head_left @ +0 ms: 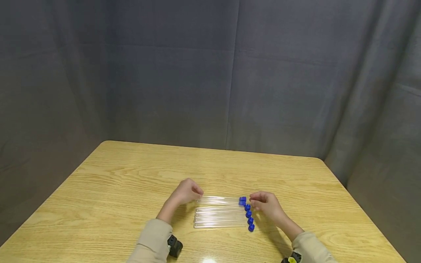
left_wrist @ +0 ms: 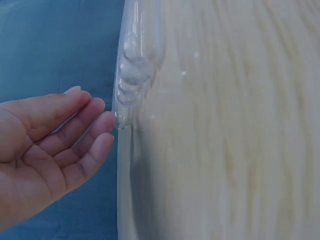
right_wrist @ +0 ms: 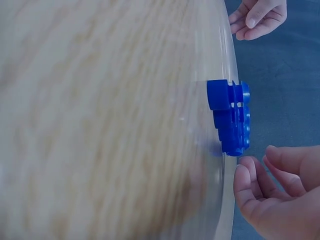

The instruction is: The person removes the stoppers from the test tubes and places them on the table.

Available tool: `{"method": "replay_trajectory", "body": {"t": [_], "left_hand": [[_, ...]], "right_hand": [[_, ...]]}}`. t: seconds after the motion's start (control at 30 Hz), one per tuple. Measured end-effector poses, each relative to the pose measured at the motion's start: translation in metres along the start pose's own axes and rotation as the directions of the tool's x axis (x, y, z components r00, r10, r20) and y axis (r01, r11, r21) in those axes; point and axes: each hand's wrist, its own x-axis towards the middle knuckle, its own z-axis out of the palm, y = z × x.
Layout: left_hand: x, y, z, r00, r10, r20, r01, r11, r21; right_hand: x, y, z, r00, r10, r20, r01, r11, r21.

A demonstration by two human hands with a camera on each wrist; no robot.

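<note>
Clear test tubes with blue caps lie side by side, rounded ends to the left. Two back tubes (head_left: pixel 219 200) are set slightly apart from a front row of several tubes (head_left: pixel 218 217). My left hand (head_left: pixel 185 191) is by the rounded ends of the back pair. In the left wrist view its fingers (left_wrist: pixel 82 122) are loosely bent around nothing, with tips close to a tube end; contact is unclear. My right hand (head_left: pixel 265 202) stays just right of the back caps (head_left: pixel 242 201). Its relaxed fingers (right_wrist: pixel 245 185) hold nothing near the blue caps (right_wrist: pixel 230 117).
All tubes rest on a wooden table (head_left: pixel 138 175) with rounded back corners. Grey curtains (head_left: pixel 171 80) hang behind it and along its sides. Dark wrist devices (head_left: pixel 175 246) sit at both sleeve cuffs.
</note>
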Motion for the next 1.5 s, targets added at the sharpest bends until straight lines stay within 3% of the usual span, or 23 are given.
{"method": "replay_trajectory", "body": {"t": [0.6, 1.13, 1.5], "left_hand": [[0.000, 0.001, 0.006, 0.998, 0.008, 0.059, -0.016, 0.990, 0.141], [0.000, -0.001, 0.010, 0.996, -0.001, 0.089, -0.017, 0.981, 0.195], [-0.001, -0.001, 0.011, 0.994, 0.029, 0.105, -0.052, 0.974, 0.222]], "right_hand": [[-0.003, 0.003, -0.002, 0.997, -0.031, 0.067, 0.030, 0.999, 0.020], [-0.001, 0.004, -0.004, 0.997, -0.027, 0.071, 0.027, 1.000, -0.003], [-0.002, 0.005, -0.002, 0.995, -0.038, 0.087, 0.038, 0.999, 0.002]]}}
